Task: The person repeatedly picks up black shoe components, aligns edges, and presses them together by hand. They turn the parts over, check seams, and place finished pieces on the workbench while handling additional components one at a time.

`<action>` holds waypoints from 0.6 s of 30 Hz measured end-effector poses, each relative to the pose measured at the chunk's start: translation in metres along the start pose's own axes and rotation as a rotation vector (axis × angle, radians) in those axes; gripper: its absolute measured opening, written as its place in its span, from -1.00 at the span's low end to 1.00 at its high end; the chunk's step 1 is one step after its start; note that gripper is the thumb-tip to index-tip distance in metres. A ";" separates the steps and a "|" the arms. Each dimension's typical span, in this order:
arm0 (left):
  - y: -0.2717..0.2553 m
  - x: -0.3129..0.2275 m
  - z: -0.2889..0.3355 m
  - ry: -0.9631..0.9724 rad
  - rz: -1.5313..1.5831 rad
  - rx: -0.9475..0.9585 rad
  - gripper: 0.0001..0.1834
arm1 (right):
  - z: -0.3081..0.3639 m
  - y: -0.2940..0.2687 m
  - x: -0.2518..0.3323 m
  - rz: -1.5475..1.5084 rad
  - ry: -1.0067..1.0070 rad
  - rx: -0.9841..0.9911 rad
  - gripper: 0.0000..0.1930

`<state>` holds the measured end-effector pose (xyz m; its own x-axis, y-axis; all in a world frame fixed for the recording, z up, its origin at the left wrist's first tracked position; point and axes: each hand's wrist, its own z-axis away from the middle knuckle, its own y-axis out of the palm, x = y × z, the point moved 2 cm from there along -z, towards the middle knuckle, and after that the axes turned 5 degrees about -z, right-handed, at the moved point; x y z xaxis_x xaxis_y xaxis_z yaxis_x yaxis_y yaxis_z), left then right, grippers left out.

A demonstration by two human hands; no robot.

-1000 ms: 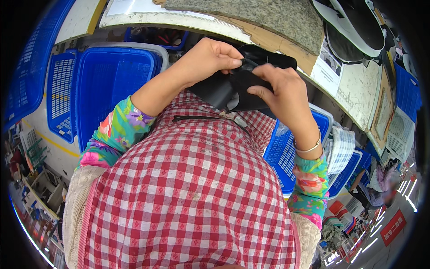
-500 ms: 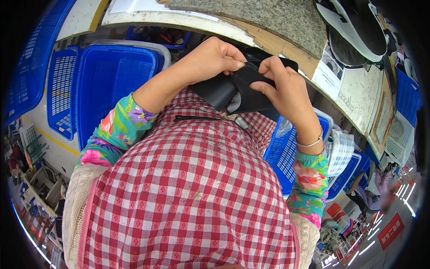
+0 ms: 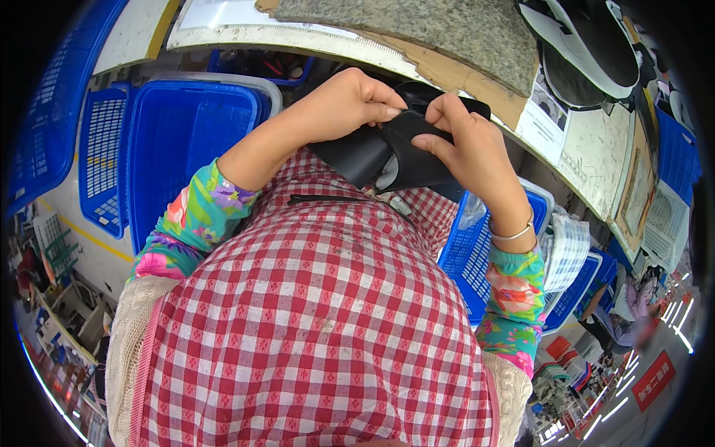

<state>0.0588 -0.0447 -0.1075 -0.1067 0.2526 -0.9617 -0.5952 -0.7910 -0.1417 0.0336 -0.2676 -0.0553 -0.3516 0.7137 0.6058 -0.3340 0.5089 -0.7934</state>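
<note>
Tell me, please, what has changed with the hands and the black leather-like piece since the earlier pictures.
The right hand has moved slightly toward the worn white worktable, its pinch narrower; the left hand has shifted a little toward the red-checked cloth apron. Nothing was let go: both hands stay on the black leather-like piece. The blue plastic baskets stayed put.

A workshop, shown by its scuffed bench (image 3: pixel 596 160), stone slab (image 3: pixel 447 37) and baskets (image 3: pixel 190 130) (blue plastic).
</note>
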 end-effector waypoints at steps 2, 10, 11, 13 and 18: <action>-0.001 0.000 0.000 0.025 -0.054 0.003 -0.81 | 0.000 0.000 0.000 0.007 0.012 0.008 -0.58; 0.002 0.006 -0.001 -0.069 0.108 -0.019 -0.80 | -0.002 -0.003 0.005 0.040 -0.046 0.009 -0.57; 0.003 0.007 -0.001 -0.084 0.123 -0.024 -0.79 | -0.002 -0.003 0.005 0.054 -0.053 0.008 -0.57; 0.004 0.007 -0.001 -0.099 0.153 -0.029 -0.79 | -0.002 -0.003 0.005 0.058 -0.057 0.009 -0.57; 0.005 0.009 -0.001 -0.116 0.181 -0.037 -0.77 | -0.001 -0.003 0.005 0.069 -0.064 0.015 -0.57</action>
<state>0.0558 -0.0472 -0.1174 -0.3012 0.1650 -0.9392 -0.5289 -0.8485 0.0205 0.0336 -0.2645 -0.0501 -0.4294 0.7143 0.5527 -0.3200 0.4519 -0.8327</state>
